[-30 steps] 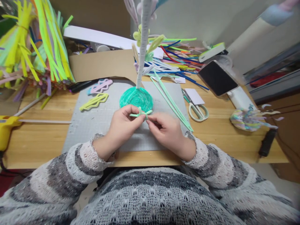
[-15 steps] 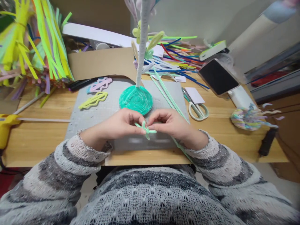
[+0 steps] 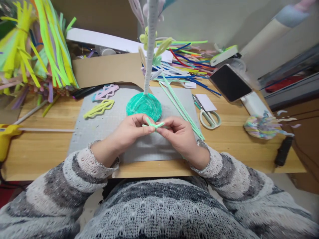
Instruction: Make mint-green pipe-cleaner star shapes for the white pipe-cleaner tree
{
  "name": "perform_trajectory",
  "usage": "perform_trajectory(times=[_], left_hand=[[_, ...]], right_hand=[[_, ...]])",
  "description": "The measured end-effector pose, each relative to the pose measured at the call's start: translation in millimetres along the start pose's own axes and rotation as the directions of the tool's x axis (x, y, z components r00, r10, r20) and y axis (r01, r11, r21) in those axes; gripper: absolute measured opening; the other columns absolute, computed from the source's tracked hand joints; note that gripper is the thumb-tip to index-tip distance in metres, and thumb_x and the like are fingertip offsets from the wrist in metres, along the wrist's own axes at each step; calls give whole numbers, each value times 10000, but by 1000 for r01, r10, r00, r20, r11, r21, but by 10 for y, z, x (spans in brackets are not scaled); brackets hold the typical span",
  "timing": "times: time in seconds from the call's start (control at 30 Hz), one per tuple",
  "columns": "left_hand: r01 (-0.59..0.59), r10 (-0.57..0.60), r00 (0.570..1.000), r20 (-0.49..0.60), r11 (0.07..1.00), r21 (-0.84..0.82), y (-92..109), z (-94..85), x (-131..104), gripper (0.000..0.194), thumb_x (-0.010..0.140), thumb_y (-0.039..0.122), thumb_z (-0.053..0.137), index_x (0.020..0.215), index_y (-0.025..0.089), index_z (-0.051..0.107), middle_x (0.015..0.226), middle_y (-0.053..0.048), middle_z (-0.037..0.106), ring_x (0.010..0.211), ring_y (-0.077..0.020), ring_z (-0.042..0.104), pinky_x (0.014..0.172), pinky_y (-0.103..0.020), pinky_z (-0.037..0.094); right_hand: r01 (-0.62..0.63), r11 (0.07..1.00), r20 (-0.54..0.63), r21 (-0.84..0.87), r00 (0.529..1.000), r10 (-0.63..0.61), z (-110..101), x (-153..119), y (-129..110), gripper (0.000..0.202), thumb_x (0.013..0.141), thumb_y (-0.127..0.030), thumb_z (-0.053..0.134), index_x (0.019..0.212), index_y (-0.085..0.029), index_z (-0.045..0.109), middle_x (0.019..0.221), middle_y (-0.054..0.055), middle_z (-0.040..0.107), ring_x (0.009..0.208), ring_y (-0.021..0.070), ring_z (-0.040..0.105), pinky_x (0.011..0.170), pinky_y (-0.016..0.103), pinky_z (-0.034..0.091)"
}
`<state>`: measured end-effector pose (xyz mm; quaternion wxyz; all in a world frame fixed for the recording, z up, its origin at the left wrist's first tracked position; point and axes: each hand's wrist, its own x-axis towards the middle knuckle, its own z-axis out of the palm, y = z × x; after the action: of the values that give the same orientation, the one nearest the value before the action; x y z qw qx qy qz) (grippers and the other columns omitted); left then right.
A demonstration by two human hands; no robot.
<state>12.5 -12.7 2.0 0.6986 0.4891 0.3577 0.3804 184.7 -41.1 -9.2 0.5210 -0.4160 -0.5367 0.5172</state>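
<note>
A small mint-green pipe cleaner piece [image 3: 155,125], bent into several short prongs, is pinched between my two hands above the grey cutting mat [image 3: 99,146]. My left hand [image 3: 132,128] grips its left side with thumb and forefinger. From the right, my right hand [image 3: 179,134] pinches the other side; its curled fingers hide part of the piece. Just beyond my fingertips stands a coiled green base [image 3: 144,105] with a white wrapped stem [image 3: 149,56] rising from it. Long mint-green pipe cleaners [image 3: 180,108] lie on the mat to the right.
White-handled scissors [image 3: 210,119] and a phone [image 3: 231,82] lie at the right. Yellow [image 3: 99,109] and pink-purple zigzag shapes [image 3: 107,92] rest on the mat's left. A yellow glue gun [image 3: 8,136] sits far left, below bundled pipe cleaners [image 3: 53,43]. Loose pipe cleaners [image 3: 191,59] cover the back.
The mint-green piece has been turned and lifted slightly, its prongs now pointing up and outward. My right hand has shifted a little left, and its forearm has come away from the long pipe cleaners.
</note>
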Motion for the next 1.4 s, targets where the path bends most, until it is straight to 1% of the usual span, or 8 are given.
perform_trajectory(times=[0.23, 0.4, 0.53, 0.77, 0.87, 1.0, 1.1, 1.4], left_hand=[[-107, 114, 990, -89, 991, 82, 5, 75, -13, 249, 624, 274, 811, 640, 164, 588, 705, 7, 624, 681, -113, 564, 704, -263, 466], [-43, 49, 994, -97, 997, 68, -42, 86, -12, 238, 653, 284, 799, 717, 156, 610, 704, 8, 630, 607, -97, 561, 609, -233, 467], [23, -19, 996, -91, 999, 45, -47, 75, 0, 273, 663, 278, 794, 873, 153, 672, 747, 7, 659, 569, -85, 569, 591, -236, 482], [156, -178, 980, -89, 965, -212, 3, 58, 10, 202, 611, 226, 820, 698, 142, 659, 662, 28, 620, 537, -70, 572, 569, -217, 505], [217, -236, 972, -24, 927, -307, 23, 57, 13, 201, 608, 220, 825, 698, 144, 662, 629, 20, 618, 536, -72, 580, 564, -206, 509], [229, -255, 967, -10, 885, -405, 13, 80, 7, 202, 627, 222, 822, 734, 145, 668, 616, 16, 620, 553, -73, 581, 596, -203, 534], [217, -244, 970, -5, 871, -442, -6, 106, -14, 235, 622, 220, 828, 751, 150, 644, 666, 11, 646, 590, -77, 605, 665, -220, 553], [-62, 66, 991, -115, 997, 39, -34, 68, -9, 230, 664, 286, 799, 779, 165, 641, 756, 2, 640, 696, -112, 581, 708, -249, 482]], right_hand=[[-8, 994, -91, -108, 996, -2, 13, -11, 5, 172, 709, -323, 758, 733, -198, 642, 713, -9, 660, 648, 111, 580, 576, 256, 483], [-57, 997, -108, -55, 993, 51, 22, 21, 18, 169, 710, -314, 746, 701, -191, 630, 692, -15, 638, 646, 108, 566, 609, 260, 475], [-209, 976, 59, 67, 977, 205, -38, 113, 30, 205, 726, -354, 740, 717, -176, 640, 554, -63, 511, 495, 65, 426, 487, 219, 356], [-429, 886, 323, 175, 875, 359, -238, 245, -43, 210, 737, -351, 714, 770, -159, 636, 468, -111, 348, 414, 42, 238, 405, 195, 155], [-373, 912, 340, 174, 891, 300, -235, 240, -43, 190, 737, -330, 723, 819, -169, 663, 501, -99, 416, 420, 42, 281, 407, 191, 206], [-143, 980, 170, 136, 978, 119, -107, 163, 26, 225, 682, -301, 792, 842, -203, 667, 744, -28, 656, 648, 88, 562, 600, 227, 453], [-85, 986, 65, 141, 995, 77, -17, 98, 62, 221, 694, -335, 793, 803, -212, 644, 771, -21, 682, 707, 110, 611, 678, 269, 497], [-191, 979, 59, 77, 981, 187, -48, 126, 26, 289, 673, -427, 789, 747, -198, 628, 671, -31, 610, 635, 109, 559, 572, 254, 454]])
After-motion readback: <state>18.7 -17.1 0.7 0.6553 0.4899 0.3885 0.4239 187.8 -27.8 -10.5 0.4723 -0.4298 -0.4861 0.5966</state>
